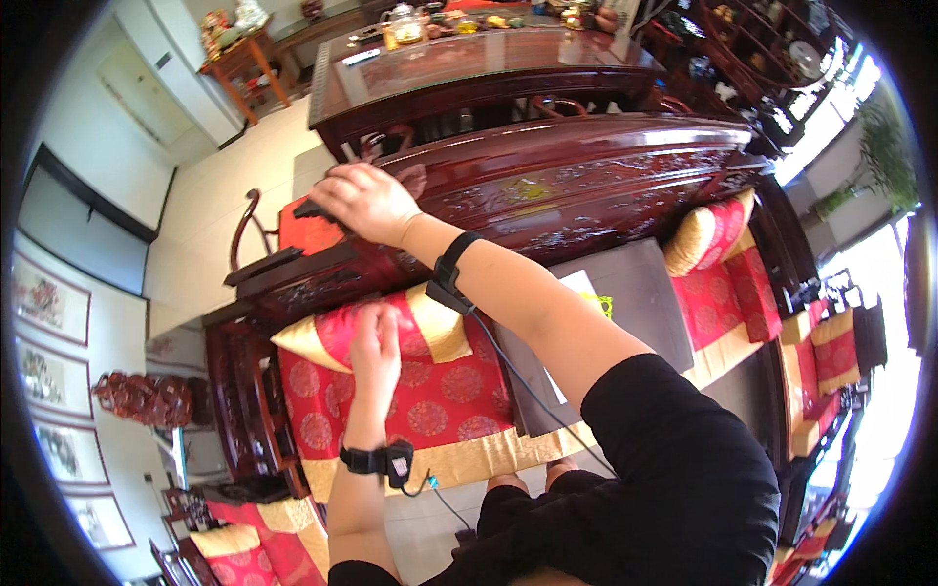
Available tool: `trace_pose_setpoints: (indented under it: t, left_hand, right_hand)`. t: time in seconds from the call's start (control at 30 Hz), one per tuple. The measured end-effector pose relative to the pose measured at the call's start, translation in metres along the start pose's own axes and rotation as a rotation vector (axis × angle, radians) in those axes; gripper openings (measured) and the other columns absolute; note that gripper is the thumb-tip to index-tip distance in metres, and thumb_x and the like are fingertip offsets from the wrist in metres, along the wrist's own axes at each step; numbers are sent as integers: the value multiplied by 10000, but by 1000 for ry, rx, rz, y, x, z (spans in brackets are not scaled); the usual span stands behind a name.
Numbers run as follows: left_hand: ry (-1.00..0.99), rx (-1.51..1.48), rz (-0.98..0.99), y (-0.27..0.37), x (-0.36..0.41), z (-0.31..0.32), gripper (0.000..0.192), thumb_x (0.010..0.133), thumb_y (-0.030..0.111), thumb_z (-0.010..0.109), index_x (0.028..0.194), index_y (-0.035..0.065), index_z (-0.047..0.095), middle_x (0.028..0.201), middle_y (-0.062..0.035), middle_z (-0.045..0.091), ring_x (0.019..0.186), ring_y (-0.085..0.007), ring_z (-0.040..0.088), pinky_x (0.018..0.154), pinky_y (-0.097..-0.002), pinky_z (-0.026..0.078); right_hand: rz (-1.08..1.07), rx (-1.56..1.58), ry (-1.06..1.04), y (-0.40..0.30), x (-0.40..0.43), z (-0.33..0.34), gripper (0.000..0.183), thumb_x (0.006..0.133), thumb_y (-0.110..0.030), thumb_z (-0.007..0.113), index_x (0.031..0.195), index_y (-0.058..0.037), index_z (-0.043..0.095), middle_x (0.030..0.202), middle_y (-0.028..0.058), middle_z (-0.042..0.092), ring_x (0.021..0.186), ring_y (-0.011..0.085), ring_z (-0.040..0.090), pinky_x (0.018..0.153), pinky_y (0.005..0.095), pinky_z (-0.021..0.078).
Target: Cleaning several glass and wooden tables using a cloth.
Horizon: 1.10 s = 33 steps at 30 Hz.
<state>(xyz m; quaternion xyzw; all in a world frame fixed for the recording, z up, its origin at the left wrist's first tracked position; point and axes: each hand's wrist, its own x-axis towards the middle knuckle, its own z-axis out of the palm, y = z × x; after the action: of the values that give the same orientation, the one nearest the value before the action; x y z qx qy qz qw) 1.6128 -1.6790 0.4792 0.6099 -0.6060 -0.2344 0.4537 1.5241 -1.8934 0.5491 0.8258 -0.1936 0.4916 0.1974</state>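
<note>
Reaching across to the left, my right hand (366,201) is at the back left corner of a carved dark-wood bench (586,168). Its fingers bend over a small black object (315,211), and the palm hides most of it; whether it is held or part of the wood is unclear. My left hand (377,344) hovers in front of a red and gold cushion (440,322), fingers curled together and slightly blurred, with nothing visible in them. Below it lies a red patterned seat pad (429,417) with a gold border. Both wrists wear black straps with cables.
A grey-brown low table or board (623,293) bearing a white sheet crosses the bench's middle. Behind the backrest stands a glass-topped table (484,66) with a glass teapot (403,26). A wood carving (143,399) is at left. A cable (527,384) hangs beside my right arm.
</note>
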Motion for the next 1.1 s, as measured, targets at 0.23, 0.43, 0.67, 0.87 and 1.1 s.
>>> trace_pose_setpoints:
  t: [0.23,0.43,0.67,0.87,1.1]
  left_hand:
    - [246,459,530,63,115,20,425,900,111,711,1303,59,591,1314,-130,628,1277,-350,566,1086,-465,413]
    - [126,899,569,81,162,60,758,793,174,839,1462,103,489,1458,-88,555,1394,-258,478,1205,-504,262]
    - [76,1053,514,103,199,66,575,591,110,917,1102,43,664,1101,-123,705,1126,-318,630,1089,-446,436]
    - [78,1086,360,114,197,74,599,550,87,929,1089,56,669,1095,-103,709,1082,-341,639,945,-426,501]
    - [89,1053,324,112,200,80,594,509,78,937,1030,49,654,1088,-96,716,1046,-350,650,911,-433,517]
  right_hand:
    - [-114,-44,-44,86,-63,-99,456,824,-228,680,1276,-174,678,1249,-3,637,1200,196,612,1024,361,514]
    - [74,-150,-172,219,-143,-233,431,816,-229,767,1240,-189,696,1225,7,648,1120,226,639,966,392,535]
    - [227,-346,-84,372,-240,-374,242,825,-88,700,1056,-151,735,1080,23,655,1036,264,643,909,404,540]
    - [354,-398,8,462,-302,-444,226,866,-60,666,1061,-151,738,1108,39,660,1058,279,643,920,403,533]
    - [575,-495,380,518,-347,-479,278,1001,-131,529,1217,-113,703,1207,127,641,1145,343,601,1031,421,465]
